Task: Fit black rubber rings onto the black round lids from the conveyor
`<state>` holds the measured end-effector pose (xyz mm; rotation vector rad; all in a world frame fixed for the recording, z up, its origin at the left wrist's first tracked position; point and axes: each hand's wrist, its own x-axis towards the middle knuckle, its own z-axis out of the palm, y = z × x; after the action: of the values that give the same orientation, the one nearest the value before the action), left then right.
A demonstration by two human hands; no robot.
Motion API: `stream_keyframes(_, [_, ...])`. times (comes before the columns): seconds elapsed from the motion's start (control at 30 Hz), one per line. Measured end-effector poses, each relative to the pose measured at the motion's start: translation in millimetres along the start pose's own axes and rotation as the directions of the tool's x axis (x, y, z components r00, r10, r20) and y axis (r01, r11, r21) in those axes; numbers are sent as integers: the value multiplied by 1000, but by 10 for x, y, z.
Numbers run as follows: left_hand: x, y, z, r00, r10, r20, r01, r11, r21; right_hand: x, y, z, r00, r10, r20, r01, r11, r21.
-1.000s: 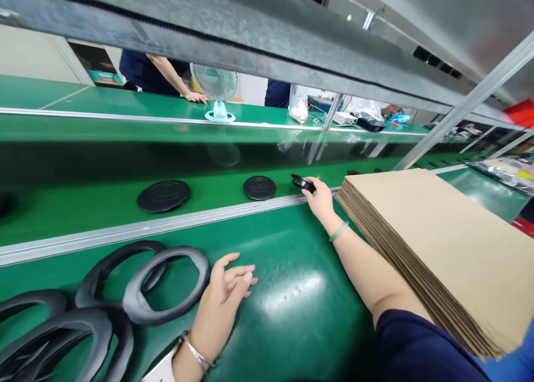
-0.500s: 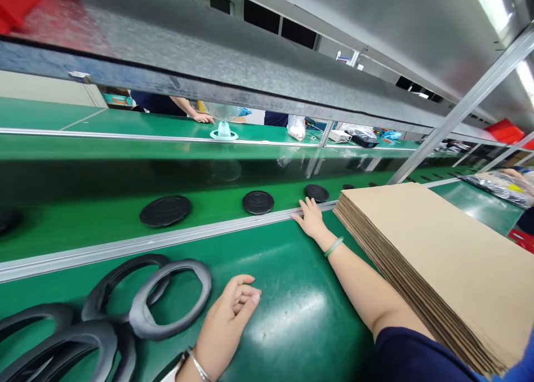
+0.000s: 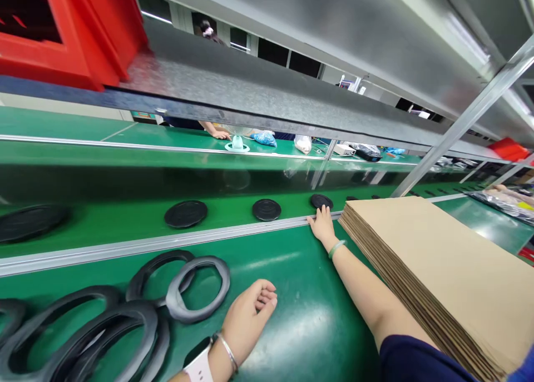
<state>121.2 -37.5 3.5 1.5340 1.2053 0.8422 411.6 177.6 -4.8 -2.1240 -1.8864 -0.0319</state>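
Observation:
My right hand (image 3: 322, 224) reaches over the metal rail at the belt's near edge. Its fingers are stretched out, with the tips at the near rim of a round black disc (image 3: 321, 201); they are not wrapped round it. My left hand (image 3: 251, 311) hovers above the green worktop, loosely curled with nothing visible in it, so it is open. Nearest to it is a grey-black ring (image 3: 224, 284), overlapping another black ring (image 3: 137, 279). More black discs lie spaced along the green belt, among them one disc (image 3: 267, 209) and a larger-looking one (image 3: 186, 213).
A tall stack of brown cardboard sheets (image 3: 434, 248) stands right of my right arm. Several black rings (image 3: 152, 332) pile up at lower left. Overhead runs a metal shelf (image 3: 250, 87) with a red bin (image 3: 95, 31). A slanted metal post (image 3: 459, 120) rises behind the cardboard. Across the belt rests another person's hand (image 3: 219, 133).
The view has swung left and up, bringing more of the red bin and rings into sight. My right hand's fingers have come onto the disc's near edge. My left hand stays curled over the worktop.

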Motion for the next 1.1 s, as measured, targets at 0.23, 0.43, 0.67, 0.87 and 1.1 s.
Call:
stream_keyframes(0.23, [-191,152,44,920,221,324,-306,921,241,-907,-572,-15,955,-295,2,277,897,345])
stream_keyframes(0.43, [-256,109,103,873,216,439,-358,892,274,-2105,-1205,-237,814,-571,107,163,402,901])
stream_keyframes(0.67, [-194,-119,219,875,351,335,-426,885,185,-2187,-1311,-364,793,-592,144,61,312,948])
stream_keyframes(0.87, [-172,-77,186,927,355,125,-356,934,-10,-2103,-1228,-467,715,-678,170,-81,162,984])
stream_keyframes(1.1, [-170,-86,192,971,232,66,-219,962,-161,-2239,-1264,-513,688,-683,246,-281,61,958])
